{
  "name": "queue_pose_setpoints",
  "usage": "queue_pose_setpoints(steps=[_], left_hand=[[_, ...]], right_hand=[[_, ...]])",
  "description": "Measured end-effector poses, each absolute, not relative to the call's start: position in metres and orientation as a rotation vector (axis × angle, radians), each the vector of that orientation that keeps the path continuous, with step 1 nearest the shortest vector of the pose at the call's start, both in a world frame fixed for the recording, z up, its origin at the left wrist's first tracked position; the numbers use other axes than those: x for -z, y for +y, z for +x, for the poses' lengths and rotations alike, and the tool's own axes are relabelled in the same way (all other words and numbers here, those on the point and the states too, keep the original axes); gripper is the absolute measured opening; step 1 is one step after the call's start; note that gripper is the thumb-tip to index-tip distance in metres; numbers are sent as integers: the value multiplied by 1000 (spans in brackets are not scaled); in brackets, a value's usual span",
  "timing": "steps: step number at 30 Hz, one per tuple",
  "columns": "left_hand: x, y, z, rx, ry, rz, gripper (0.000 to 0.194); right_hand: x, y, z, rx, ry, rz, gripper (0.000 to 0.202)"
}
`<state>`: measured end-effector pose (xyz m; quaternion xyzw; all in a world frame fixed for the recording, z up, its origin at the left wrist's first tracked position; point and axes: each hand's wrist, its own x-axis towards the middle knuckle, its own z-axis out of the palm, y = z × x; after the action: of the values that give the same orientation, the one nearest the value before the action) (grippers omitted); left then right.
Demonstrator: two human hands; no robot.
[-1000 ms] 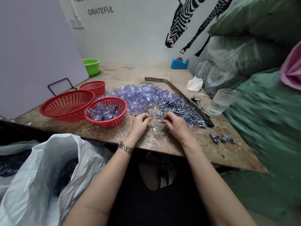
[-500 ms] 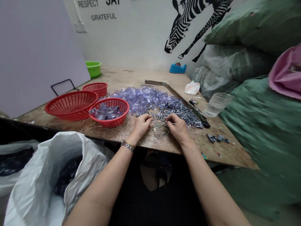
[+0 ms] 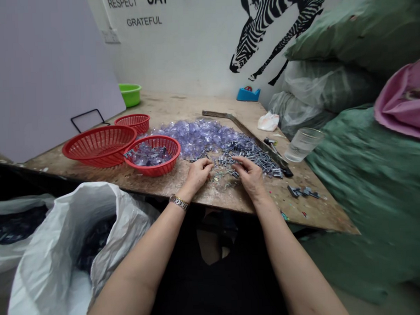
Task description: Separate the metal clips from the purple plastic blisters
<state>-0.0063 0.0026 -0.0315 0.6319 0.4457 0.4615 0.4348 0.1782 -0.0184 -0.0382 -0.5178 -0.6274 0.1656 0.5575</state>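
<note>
My left hand [image 3: 199, 173], with a metal watch on its wrist, is closed in a pinch above the table's front part. Whatever its fingertips hold is hidden or too small to name. My right hand [image 3: 249, 174] is at the near edge of a heap of small grey plastic pieces [image 3: 261, 159]. Its thumb and forefinger are apart, and I see nothing between them. Behind both hands lies a pile of clear purple plastic pieces [image 3: 198, 134]. To the left stands a red basket [image 3: 158, 170] holding purple and grey pieces.
Two more red baskets [image 3: 99, 147] and a green basin [image 3: 130, 95] stand at the left. A bent metal bar [image 3: 243, 128] borders the heap. At right are a clear cup [image 3: 303, 146] and several grey parts [image 3: 303, 192]. An open white sack [image 3: 51, 255] is below left.
My right thumb and forefinger have parted, and the hand has shifted very slightly to the right. My left hand stays pinched in the same place.
</note>
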Motion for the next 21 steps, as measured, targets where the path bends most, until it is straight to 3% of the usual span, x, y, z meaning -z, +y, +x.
queue_pose_setpoints(steps=[21], left_hand=[[26,0,-7,-1131,1139,1477,9]], right_hand=[[29,-23,174,-491,-1364,-1254,11]])
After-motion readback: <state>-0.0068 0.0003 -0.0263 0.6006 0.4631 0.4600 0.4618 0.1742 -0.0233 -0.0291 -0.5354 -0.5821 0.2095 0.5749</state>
